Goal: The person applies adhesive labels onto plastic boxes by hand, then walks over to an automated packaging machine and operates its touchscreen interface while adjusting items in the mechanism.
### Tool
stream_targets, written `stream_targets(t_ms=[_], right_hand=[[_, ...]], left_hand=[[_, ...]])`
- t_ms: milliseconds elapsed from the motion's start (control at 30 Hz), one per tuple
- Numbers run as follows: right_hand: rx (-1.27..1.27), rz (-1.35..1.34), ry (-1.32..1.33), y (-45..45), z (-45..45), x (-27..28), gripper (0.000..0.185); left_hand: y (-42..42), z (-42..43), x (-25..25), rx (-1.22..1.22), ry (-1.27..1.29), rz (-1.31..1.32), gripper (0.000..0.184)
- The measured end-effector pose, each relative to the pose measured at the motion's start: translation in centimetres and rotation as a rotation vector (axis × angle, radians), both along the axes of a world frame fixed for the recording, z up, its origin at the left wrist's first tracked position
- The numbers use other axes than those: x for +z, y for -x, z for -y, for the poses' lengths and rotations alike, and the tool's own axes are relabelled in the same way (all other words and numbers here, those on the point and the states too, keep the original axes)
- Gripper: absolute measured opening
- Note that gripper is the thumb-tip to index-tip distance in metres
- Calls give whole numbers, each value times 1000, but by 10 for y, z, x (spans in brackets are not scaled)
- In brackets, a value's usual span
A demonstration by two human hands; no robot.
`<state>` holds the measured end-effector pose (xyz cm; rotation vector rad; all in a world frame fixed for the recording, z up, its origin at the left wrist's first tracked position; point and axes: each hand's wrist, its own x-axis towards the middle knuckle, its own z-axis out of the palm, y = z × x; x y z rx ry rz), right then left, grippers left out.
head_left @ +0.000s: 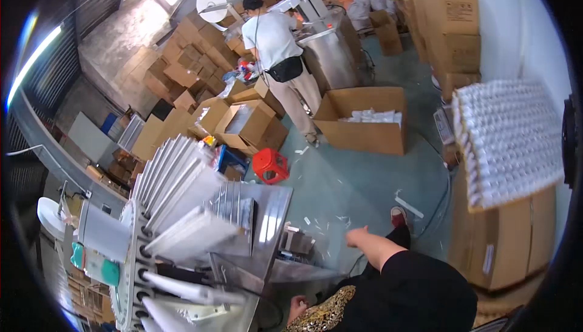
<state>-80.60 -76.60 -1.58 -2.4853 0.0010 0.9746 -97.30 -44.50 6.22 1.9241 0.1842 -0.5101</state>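
Note:
My right hand point(357, 237) is held out over the floor at lower centre, its fingers curled, with no object visible in it. My left hand point(297, 308) is low in the view beside the gold pattern on my black top point(340, 308). Its fingers look bent inward, and whatever they may hold is hidden. To its left stands a round machine point(130, 253) with pale flat blades point(188, 186) fanning outward. A metal table point(270, 216) adjoins the machine, and a small metal block point(297, 241) lies between that table and my right hand.
A co-worker point(273, 47) stands at a steel machine point(331, 53). An open carton point(364, 135) holds white packets. A red stool point(270, 166) is left of centre. Stacked white items point(507, 144) rest on cartons point(507, 247) at right. Scraps and a white strip point(409, 204) lie on the floor.

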Motion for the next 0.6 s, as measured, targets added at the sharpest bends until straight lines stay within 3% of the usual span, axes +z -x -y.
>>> stream_targets(t_ms=[33, 67, 100, 167, 200, 233, 300, 333, 367, 400, 433, 467, 500, 567, 600], right_hand=[[133, 18, 9, -19, -5, -3, 38], [234, 16, 0, -37, -7, -7, 36], [336, 15, -5, -56, -7, -1, 35], [495, -82, -48, -108, -7, -24, 30], [506, 77, -83, -119, 5, -20, 28], [532, 70, -107, -136, 23, -13, 29], [581, 90, -162, -187, 55, -38, 33], [609, 99, -207, -208, 79, -58, 36], [575, 103, -207, -233, 113, -55, 39], [541, 90, -214, -248, 143, -56, 42], [433, 31, -186, -262, 174, -43, 39], [317, -27, -147, -277, 207, -30, 37], [251, -41, -138, -293, 241, -42, 35], [84, 113, -94, -307, 291, -25, 33], [26, 153, -67, -310, 312, -34, 33]], left_hand=[[-1, -26, -73, 18, 8, 10, 12], [-19, -55, -132, -225, -100, -43, 15], [-52, -71, -156, -464, -209, -93, 18], [-80, -19, -171, -356, -104, -84, 19], [-100, 8, -175, -270, -9, -91, 20], [-123, 44, -182, -186, 96, -89, 21], [-188, 132, -156, -18, 321, -75, 23], [-210, 172, -137, 76, 436, -81, 24], [-230, 233, -59, 180, 551, -101, 25], [-282, 274, 31, -61, 268, -36, 29], [-322, 305, 47, 0, 311, -124, 31], [-368, 337, 89, -130, 94, 125, 31], [-417, 356, 118, -247, 67, 447, 34], [-488, 391, 239, -162, 195, 722, 38], [-511, 392, 291, -188, 137, 964, 36]])
